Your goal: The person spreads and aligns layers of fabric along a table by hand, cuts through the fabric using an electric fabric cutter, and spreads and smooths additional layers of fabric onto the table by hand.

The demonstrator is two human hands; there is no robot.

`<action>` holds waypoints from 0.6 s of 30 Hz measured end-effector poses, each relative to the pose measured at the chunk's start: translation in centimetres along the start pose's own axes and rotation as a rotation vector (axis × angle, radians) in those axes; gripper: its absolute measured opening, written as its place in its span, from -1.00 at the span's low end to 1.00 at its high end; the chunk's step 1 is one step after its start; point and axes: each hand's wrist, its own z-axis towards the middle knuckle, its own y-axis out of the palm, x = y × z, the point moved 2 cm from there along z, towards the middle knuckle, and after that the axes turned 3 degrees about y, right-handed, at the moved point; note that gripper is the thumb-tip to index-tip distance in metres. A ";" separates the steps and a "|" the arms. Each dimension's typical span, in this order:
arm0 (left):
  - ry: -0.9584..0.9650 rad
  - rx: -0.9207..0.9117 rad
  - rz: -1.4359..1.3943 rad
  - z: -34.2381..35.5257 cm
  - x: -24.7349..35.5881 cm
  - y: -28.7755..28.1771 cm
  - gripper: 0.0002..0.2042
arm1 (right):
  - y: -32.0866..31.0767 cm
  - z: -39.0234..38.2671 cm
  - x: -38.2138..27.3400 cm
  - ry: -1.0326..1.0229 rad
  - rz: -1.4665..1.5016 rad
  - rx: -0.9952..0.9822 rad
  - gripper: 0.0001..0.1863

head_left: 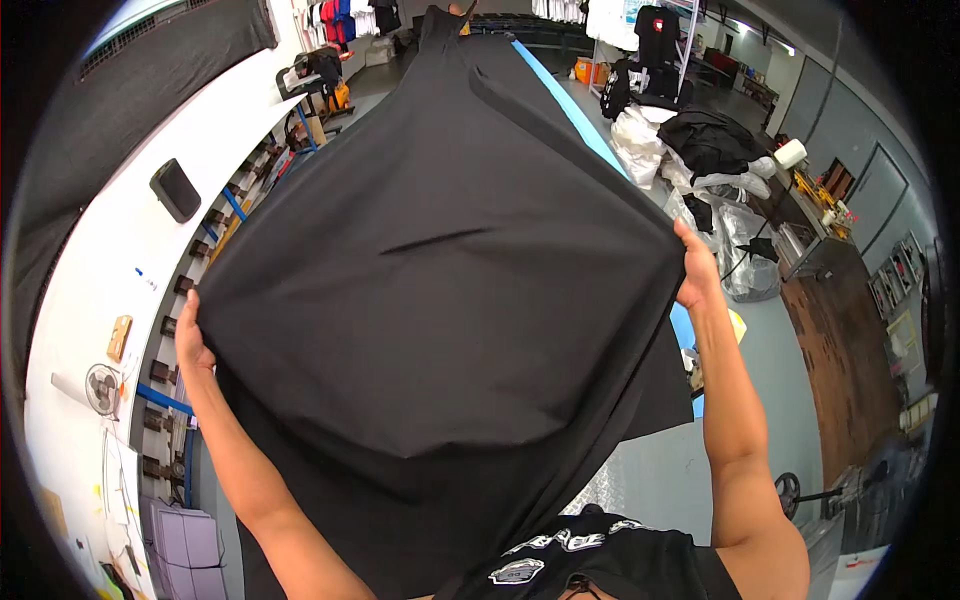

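Note:
A wide sheet of black fabric point(440, 330) is stretched out between my raised arms. My left hand point(192, 340) grips its left edge, fingers mostly behind the cloth. At the right edge, my right hand point(695, 265) pinches a gathered fold, its thumb in front. The cloth billows between them, with a short crease near the middle, and its lower part drops toward my body. Its far end narrows toward the back of the long table, where another person point(455, 9) is partly hidden behind raised cloth.
A light-blue table edge point(570, 97) runs along the right of the fabric. Plastic bags point(640, 145) and black bundles point(710, 140) lie on the right. By the left wall are a speaker point(175, 190), a fan point(102, 388) and stacked grey-purple sheets point(185, 550). Clothes hang far back.

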 end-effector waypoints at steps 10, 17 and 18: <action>0.110 -0.070 -0.165 -4.8 10.9 -4.3 -0.59 | -1.2 -8.5 -9.0 -0.169 -0.007 -0.123 -0.52; 0.055 -0.110 -0.047 -9.7 12.7 -5.7 -0.56 | -4.8 -14.8 -10.4 -0.253 -0.015 0.002 -0.47; 0.051 -0.090 -0.026 -10.9 12.6 -5.5 -0.55 | -5.8 -15.2 -10.3 -0.242 -0.021 0.001 -0.46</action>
